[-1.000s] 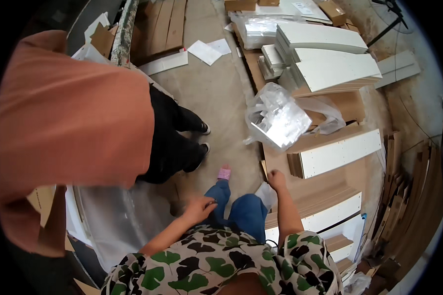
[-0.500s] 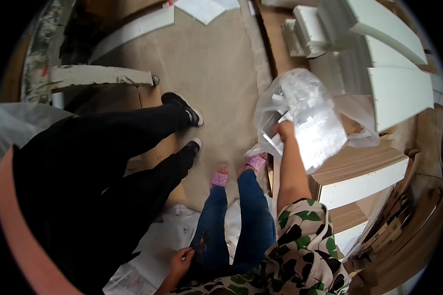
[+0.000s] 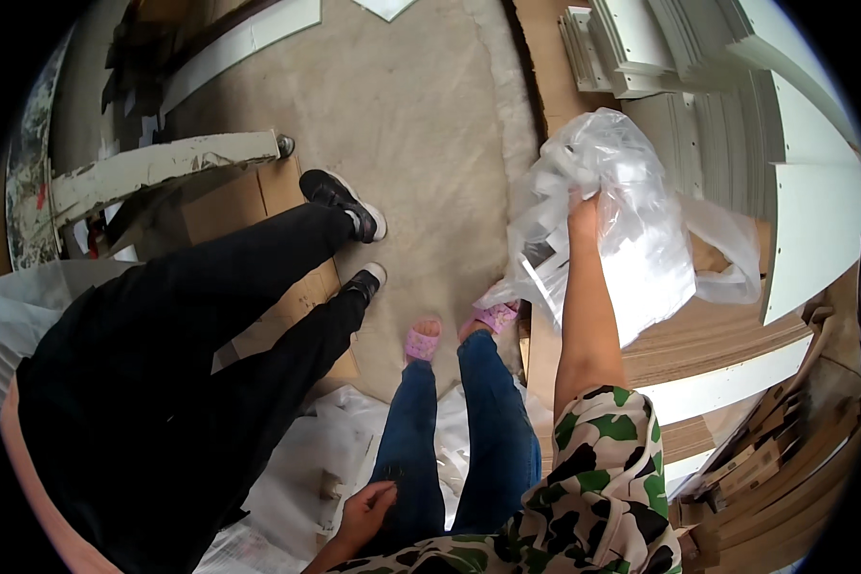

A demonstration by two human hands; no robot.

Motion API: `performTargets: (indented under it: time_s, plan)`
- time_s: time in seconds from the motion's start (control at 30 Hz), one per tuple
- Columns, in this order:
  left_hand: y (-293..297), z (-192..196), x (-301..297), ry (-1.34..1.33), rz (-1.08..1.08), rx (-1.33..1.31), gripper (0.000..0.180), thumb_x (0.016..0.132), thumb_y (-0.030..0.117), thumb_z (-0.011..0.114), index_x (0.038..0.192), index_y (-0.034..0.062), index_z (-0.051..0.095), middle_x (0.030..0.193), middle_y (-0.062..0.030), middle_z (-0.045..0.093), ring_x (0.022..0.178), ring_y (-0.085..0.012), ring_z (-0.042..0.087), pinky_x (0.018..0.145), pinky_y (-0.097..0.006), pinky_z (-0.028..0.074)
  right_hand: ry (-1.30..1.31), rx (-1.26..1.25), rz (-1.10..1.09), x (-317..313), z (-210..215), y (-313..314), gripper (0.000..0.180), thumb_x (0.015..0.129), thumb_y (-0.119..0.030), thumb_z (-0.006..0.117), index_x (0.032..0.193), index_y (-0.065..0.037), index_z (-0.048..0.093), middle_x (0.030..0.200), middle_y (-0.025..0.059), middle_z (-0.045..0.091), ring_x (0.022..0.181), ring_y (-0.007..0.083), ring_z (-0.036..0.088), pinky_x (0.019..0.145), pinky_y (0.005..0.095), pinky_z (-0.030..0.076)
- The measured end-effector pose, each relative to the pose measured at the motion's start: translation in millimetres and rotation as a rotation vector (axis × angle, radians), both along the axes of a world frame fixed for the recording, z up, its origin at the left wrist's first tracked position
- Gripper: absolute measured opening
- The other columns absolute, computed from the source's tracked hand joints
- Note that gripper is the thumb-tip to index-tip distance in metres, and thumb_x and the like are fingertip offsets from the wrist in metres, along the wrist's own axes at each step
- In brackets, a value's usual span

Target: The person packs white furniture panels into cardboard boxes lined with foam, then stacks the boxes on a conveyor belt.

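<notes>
A clear plastic bag [image 3: 641, 230] full of small white pieces lies to the right, on top of stacked boards. My right hand [image 3: 585, 199] reaches into its opening; its fingers are hidden among the plastic and the pieces, so I cannot tell what they hold. A pale strip-like piece [image 3: 542, 287] shows at the near side of the opening. Beside my left thigh is my left hand [image 3: 365, 512], its fingers curled together. Whatever may be in them is hidden.
Stacked white panels [image 3: 708, 143] stand at the far right. Brown-edged boards [image 3: 727, 349] lie below the bag. At the left, another person in black trousers [image 3: 249, 277] stands near a worn white metal beam [image 3: 182, 158] and cardboard [image 3: 277, 191]. Plastic sheeting [image 3: 306, 459] lies behind my legs.
My right hand has moved farther forward and deeper into the bag. My left hand has shifted slightly down and right, still curled. The view has shifted a little.
</notes>
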State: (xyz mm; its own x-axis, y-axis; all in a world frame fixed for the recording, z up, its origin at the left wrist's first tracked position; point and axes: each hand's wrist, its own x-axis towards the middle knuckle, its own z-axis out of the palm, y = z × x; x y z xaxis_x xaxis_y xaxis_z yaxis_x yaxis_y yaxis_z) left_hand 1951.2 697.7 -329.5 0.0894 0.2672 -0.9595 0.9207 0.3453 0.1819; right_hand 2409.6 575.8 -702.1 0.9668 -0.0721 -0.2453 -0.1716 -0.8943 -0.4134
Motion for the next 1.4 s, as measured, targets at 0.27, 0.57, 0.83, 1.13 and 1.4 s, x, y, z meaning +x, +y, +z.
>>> performTargets:
  time_s: [0.27,0.57,0.83,1.13,1.4]
  plan:
    - [-11.3,6.7,41.4,-0.076,-0.128,0.048,0.021,0.087,0.012,0.060,0.103,-0.0013,0.061,0.086,-0.0027,0.063,0.077,-0.0072,0.054,0.071,-0.021,0.044,0.373,0.170,-0.098,-80.5,41.5,-32.5,0.066,0.076,-0.042,0.058,0.111,0.014,0.047,0.098,0.0302,0.057,0.077,0.0345,0.063,0.073,0.0390,0.051]
    - [-19.5,32.3,229.0,-0.468,-0.572,0.008,0.022,0.086,0.021,0.059,0.101,0.0041,0.063,0.084,-0.0043,0.064,0.076,-0.0089,0.057,0.071,-0.024,0.045,1.070,1.735,-0.909,-171.0,315.6,-129.2,0.041,0.088,-0.021,0.047,0.121,0.003,0.040,0.098,0.0185,0.057,0.102,0.0342,0.055,0.090,0.0483,0.043]
    - [-86.0,-16.7,494.3,-0.860,-1.079,0.193,0.040,0.082,0.032,0.061,0.108,0.0018,0.059,0.092,-0.0130,0.064,0.083,-0.0206,0.060,0.075,-0.032,0.047,0.309,1.578,-0.765,-90.3,363.1,-254.1,0.031,0.076,-0.010,0.062,0.103,-0.001,0.052,0.095,0.0115,0.058,0.090,0.0259,0.059,0.080,0.0412,0.050]
    - [-101.4,-27.9,633.8,-0.885,-1.211,0.276,0.052,0.078,0.037,0.061,0.109,-0.0035,0.055,0.103,-0.0240,0.059,0.097,-0.0374,0.057,0.084,-0.041,0.045,0.094,1.477,-0.992,68.8,352.7,-173.2,0.027,0.077,-0.028,0.063,0.098,-0.011,0.059,0.094,0.0022,0.056,0.087,0.0166,0.050,0.079,0.0327,0.040]
    - [-107.7,14.4,744.7,-0.747,-1.292,0.296,0.067,0.079,0.062,0.047,0.089,-0.0021,0.062,0.090,-0.0235,0.062,0.087,-0.0363,0.060,0.075,-0.043,0.047,0.035,1.373,-1.047,103.5,416.6,-79.6,0.023,0.077,-0.014,0.061,0.098,-0.006,0.056,0.090,0.0045,0.058,0.086,0.0182,0.055,0.077,0.0316,0.043]
